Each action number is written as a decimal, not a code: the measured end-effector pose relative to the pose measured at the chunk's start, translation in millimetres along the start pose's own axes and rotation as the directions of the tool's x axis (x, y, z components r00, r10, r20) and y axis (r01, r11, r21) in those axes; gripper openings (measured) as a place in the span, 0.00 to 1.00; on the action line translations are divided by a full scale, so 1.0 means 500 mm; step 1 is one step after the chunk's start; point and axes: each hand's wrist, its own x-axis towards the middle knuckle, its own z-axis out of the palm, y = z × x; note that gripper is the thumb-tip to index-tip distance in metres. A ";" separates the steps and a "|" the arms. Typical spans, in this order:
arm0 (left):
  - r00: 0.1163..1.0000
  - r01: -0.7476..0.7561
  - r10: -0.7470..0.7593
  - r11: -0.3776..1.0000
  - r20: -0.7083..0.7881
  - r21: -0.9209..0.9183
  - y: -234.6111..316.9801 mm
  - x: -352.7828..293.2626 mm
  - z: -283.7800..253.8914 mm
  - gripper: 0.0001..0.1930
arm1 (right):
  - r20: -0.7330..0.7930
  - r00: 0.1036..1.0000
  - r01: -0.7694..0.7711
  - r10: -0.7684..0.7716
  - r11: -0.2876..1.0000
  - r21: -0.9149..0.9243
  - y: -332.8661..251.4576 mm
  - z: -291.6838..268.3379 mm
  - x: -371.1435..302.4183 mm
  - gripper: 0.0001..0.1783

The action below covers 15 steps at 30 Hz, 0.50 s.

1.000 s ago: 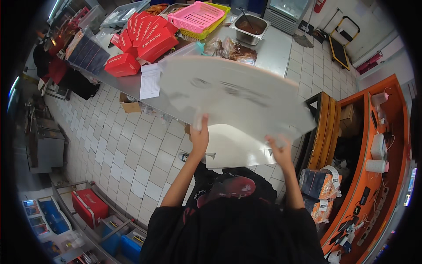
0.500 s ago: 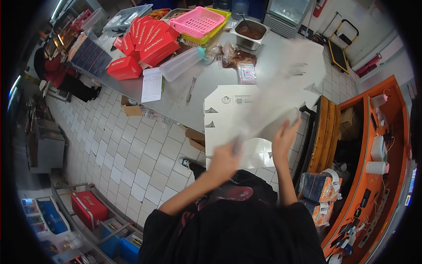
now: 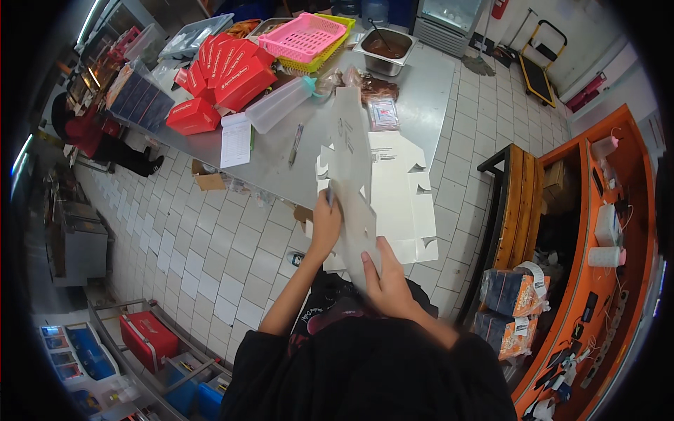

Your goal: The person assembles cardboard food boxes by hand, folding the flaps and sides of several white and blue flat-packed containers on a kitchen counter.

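Note:
A flat white cardboard box blank (image 3: 354,165) is tilted up nearly on edge in front of me. My left hand (image 3: 325,228) is closed on its left side, and a small bluish piece shows at those fingers, too small to name. Low on its right side, my right hand (image 3: 391,286) grips the same blank with the thumb on the face. Beneath lies another white box blank (image 3: 401,207) with slots and cut flaps, flat at the table's near edge and partly hidden by the raised one.
On the steel table (image 3: 277,165) are red boxes (image 3: 242,81), a pink basket (image 3: 303,36), a steel pan of brown sauce (image 3: 385,52), a clear container (image 3: 281,105), a notepad (image 3: 236,140) and a pen (image 3: 295,144). A wooden bench (image 3: 516,210) stands right. One person (image 3: 91,130) works far left.
The raised blank has swung from a blurred slant on the right to nearly upright at the middle. Both hands have moved left; the lower blank's right side now shows.

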 end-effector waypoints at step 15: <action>0.854 0.520 0.025 -0.003 0.520 -0.854 0.030 -0.020 -0.222 0.37 | 0.332 0.814 -0.580 0.477 0.641 0.503 0.197 -0.137 0.086 0.16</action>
